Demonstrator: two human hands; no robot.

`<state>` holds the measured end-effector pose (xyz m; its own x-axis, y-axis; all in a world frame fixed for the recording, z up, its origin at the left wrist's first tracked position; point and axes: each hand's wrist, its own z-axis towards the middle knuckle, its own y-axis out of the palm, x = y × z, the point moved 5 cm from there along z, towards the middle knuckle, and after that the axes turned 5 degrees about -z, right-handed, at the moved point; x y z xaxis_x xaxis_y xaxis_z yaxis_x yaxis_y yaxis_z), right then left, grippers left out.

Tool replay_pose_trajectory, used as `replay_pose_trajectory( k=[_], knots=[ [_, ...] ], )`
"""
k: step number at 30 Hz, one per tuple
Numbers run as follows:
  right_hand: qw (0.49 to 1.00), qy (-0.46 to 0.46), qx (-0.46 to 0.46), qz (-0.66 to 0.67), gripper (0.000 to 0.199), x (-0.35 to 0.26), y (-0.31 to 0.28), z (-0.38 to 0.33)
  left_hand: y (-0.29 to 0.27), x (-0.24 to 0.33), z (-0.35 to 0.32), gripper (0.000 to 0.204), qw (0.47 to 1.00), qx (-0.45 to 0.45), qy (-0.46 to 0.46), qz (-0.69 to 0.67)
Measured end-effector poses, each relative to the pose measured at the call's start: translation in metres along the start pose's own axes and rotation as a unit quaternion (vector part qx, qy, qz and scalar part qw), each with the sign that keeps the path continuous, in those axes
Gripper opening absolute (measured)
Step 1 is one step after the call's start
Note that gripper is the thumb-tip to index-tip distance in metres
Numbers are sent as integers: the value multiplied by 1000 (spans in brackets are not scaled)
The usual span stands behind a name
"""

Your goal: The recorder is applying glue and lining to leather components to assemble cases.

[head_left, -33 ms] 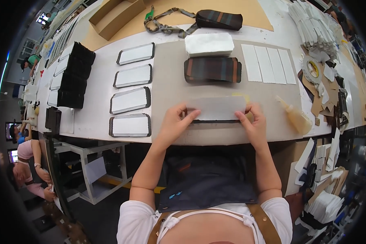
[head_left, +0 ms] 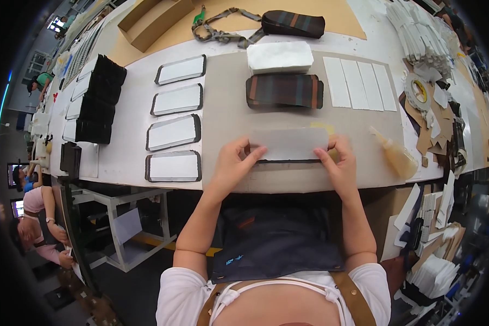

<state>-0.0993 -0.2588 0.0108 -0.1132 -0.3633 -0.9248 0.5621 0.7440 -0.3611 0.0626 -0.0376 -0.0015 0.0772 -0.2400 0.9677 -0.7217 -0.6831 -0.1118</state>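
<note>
The pale grey panel (head_left: 290,144) lies crosswise at the near edge of the tan work mat (head_left: 228,98), between the person's two hands, with a dark strip (head_left: 288,161) showing along its near side. To do this step well, the panel should probably be kept level and square to that dark edge, both ends lowered evenly so that neither corner runs ahead. Light, equal pressure from the two thumbs seems best, since a thin, flat piece like this would likely bow or skew if one side pushed harder. An even dark margin, like that around the four white-faced pieces (head_left: 174,167) on the left, looks a fair guide for the eye.

The left hand (head_left: 234,163) has its thumb on the panel's left end and its fingers curled behind, with only the panel's thickness between them. The right hand (head_left: 339,163) mirrors it at the right end: thumb on the near corner, fingers bent close behind, slightly blurred. Both hands appear to pinch the panel; how firmly, one cannot tell. Whether any fingertips also touch the dark strip is hidden.
</note>
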Motion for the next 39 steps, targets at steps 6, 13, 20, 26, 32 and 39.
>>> replay_pose_trajectory(
  k=[6, 13, 20, 26, 32, 39],
  knots=[
    [975, -91, 27, -201, 29, -7, 2, -5, 1, 6, -10, 29, 932, 123, 199, 278],
    [962, -109, 28, -250, 29, -1, 2, -7, 5, 4, -11, 31, 913, 137, 212, 322],
    [961, -105, 31, -254, 28, -5, 5, -7, 6, 4, -12, 31, 907, 139, 217, 334],
    [956, -113, 39, -268, 28, -6, 6, -6, 7, 5, -10, 33, 903, 146, 221, 339],
    [952, -120, 38, -280, 28, -7, 7, -7, 7, 6, -10, 33, 897, 143, 219, 357],
    [955, -105, 55, -271, 25, -8, 8, -5, 5, 11, -10, 58, 919, 147, 192, 311]
  ],
)
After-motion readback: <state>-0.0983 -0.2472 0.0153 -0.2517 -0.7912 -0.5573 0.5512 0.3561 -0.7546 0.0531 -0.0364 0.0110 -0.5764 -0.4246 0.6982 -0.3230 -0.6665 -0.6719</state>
